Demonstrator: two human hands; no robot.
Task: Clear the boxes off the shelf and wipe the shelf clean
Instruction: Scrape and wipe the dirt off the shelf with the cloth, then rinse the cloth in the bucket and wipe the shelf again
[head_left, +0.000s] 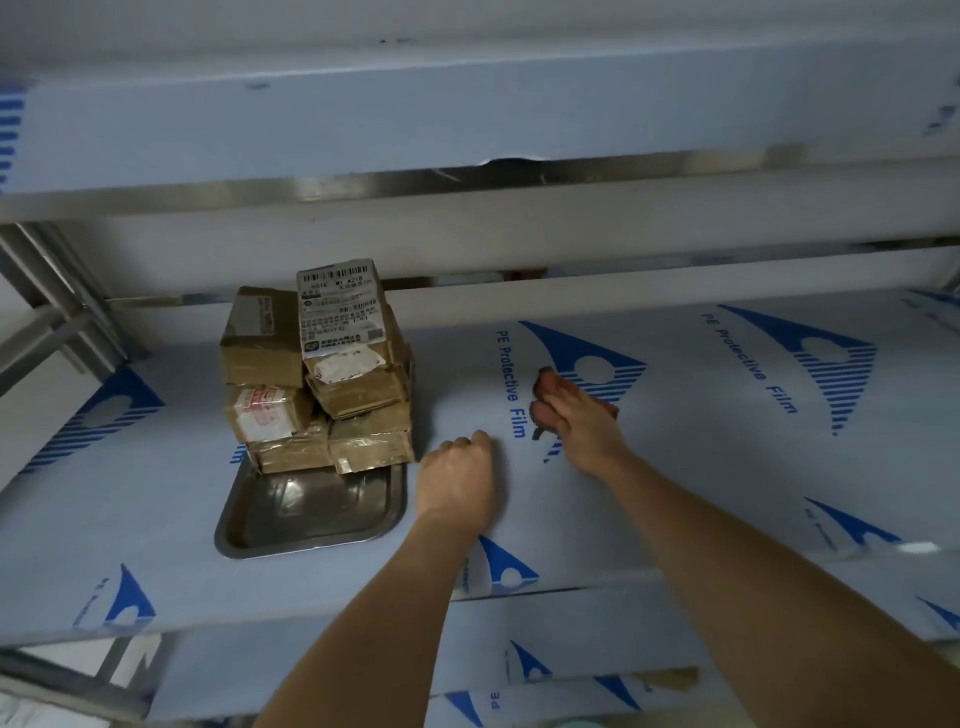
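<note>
Several taped cardboard boxes (317, 374) are stacked at the far end of a metal tray (270, 525) on the shelf (701, 467), which is covered in blue-printed protective film. My right hand (582, 421) presses a reddish-brown cloth (550, 387) flat on the shelf, to the right of the stack. My left hand (457, 478) rests on the shelf just right of the tray, fingers curled under, with nothing seen in it. The top box carries a white shipping label.
An upper shelf (467, 130) hangs close above the boxes. Metal frame bars (57, 291) stand at the left. A lower shelf (519, 665) shows beneath the front edge.
</note>
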